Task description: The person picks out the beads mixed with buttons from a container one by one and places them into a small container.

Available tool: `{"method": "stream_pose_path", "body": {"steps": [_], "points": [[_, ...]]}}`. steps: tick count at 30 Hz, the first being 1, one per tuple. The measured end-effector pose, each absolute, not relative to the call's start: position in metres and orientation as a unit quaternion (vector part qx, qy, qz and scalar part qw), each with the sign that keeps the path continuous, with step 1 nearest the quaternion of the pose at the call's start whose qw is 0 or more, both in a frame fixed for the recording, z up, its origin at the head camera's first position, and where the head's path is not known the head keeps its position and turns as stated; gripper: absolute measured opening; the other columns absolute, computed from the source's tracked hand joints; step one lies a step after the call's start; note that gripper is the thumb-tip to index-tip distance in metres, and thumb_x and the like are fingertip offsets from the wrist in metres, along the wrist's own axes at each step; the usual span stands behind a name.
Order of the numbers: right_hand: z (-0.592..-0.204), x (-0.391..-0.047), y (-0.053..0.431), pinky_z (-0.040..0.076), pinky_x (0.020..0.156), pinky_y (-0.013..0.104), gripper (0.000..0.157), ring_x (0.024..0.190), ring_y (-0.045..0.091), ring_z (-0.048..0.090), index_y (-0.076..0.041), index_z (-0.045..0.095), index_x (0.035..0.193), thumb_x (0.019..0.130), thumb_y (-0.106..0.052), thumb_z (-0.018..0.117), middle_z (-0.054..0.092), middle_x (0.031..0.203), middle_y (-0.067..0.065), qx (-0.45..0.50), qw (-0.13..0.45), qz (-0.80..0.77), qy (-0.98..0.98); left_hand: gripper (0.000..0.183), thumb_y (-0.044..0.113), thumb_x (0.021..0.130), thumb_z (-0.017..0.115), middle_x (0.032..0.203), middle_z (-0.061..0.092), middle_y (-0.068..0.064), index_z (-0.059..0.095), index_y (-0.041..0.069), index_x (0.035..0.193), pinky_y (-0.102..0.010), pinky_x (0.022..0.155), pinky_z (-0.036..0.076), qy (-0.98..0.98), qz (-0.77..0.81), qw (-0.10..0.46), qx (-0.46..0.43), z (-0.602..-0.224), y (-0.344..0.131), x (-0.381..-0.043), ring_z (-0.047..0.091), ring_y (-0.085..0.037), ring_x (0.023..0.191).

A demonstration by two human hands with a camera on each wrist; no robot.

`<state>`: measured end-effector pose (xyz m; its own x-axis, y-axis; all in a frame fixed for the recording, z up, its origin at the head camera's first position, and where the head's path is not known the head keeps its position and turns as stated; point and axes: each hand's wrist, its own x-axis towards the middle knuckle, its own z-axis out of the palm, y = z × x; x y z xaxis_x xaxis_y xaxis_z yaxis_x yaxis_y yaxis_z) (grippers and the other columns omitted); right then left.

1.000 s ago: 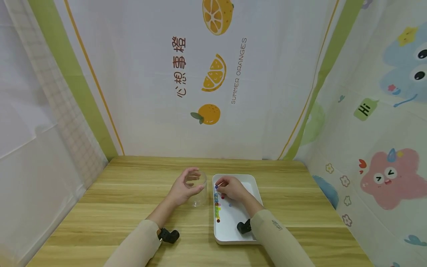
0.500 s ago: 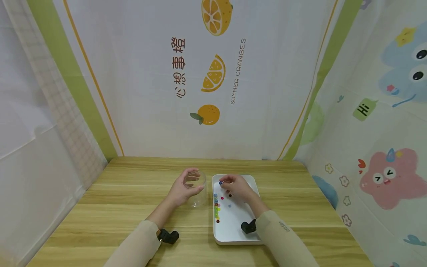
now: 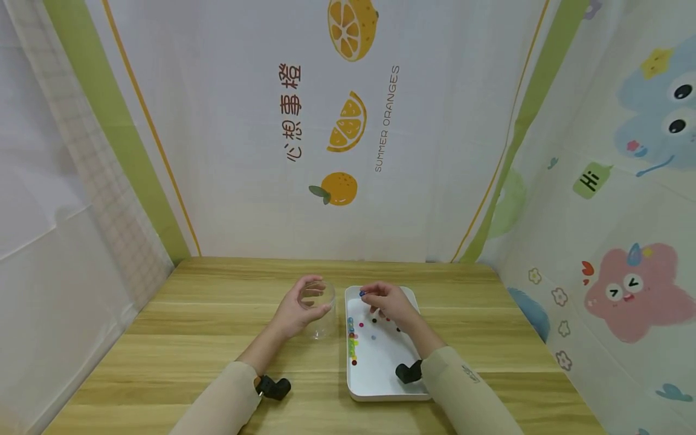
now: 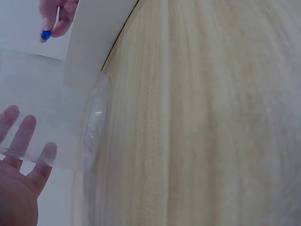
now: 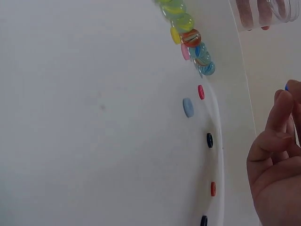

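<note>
My left hand (image 3: 293, 311) curls round the rim end of a clear plastic jar (image 3: 322, 328), which stands on the table left of the tray with its mouth upward. In the left wrist view, the fingers show through the wall of the jar (image 4: 51, 103). Above the far left part of the white tray (image 3: 380, 377), my right hand (image 3: 396, 307) pinches a small, shiny blue marble (image 4: 45, 34) between thumb and forefinger. A row of swirled glass marbles (image 5: 182, 22) lies along the tray's left wall. Flat buttons (image 5: 188, 107) in blue, pink, red and black lie loose on its floor.
The wood-grain table (image 3: 228, 290) carries the tray and jar side by side, a narrow gap between them. A hanging cloth (image 3: 244, 211) with orange prints closes the back, and printed cloths hang at both sides. Black cameras (image 3: 274, 388) sit on both wrists.
My right hand has risen and shifted slightly right with the blue marble, away from the tray's left wall, uncovering several buttons. My left hand holds the jar as before.
</note>
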<state>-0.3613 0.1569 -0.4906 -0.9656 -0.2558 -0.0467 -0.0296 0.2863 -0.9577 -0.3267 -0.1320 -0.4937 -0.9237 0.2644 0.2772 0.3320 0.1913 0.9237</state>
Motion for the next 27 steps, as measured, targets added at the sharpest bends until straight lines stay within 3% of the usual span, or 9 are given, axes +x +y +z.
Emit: {"method": "stream_pose_path", "body": {"steps": [13,19,27], "points": [[-0.488,-0.357,0.156,0.044,0.061,0.026,0.025,0.084,0.024,0.062,-0.016,0.077,0.127,0.105,-0.027,0.075,0.069,0.125,0.028,-0.088,0.092,-0.622,0.773,0.066,0.016,0.095,0.084,0.151,0.060,-0.027,0.051,0.015,0.153,-0.067,0.118,0.048,-0.771,-0.608,0.027,-0.188,-0.495,-0.131,-0.327,0.059,-0.046,0.138],[-0.486,-0.356,0.155,0.049,0.067,0.027,0.034,0.084,0.020,0.062,-0.007,0.073,0.133,0.105,-0.028,0.074,0.068,0.126,0.029,-0.098,0.087,-0.626,0.769,0.070,0.015,0.095,0.084,0.150,0.060,-0.028,0.049,0.008,0.155,-0.067,0.117,0.049,-0.770,-0.609,0.030,-0.188,-0.495,-0.131,-0.328,0.059,-0.047,0.138],[-0.480,-0.356,0.151,0.051,0.068,0.027,0.031,0.081,0.018,0.062,-0.009,0.074,0.130,0.105,-0.027,0.075,0.071,0.117,0.019,-0.098,0.075,-0.634,0.763,0.071,0.014,0.095,0.084,0.149,0.060,-0.028,0.047,0.003,0.155,-0.067,0.116,0.049,-0.769,-0.609,0.032,-0.191,-0.497,-0.131,-0.330,0.060,-0.046,0.136]]}}
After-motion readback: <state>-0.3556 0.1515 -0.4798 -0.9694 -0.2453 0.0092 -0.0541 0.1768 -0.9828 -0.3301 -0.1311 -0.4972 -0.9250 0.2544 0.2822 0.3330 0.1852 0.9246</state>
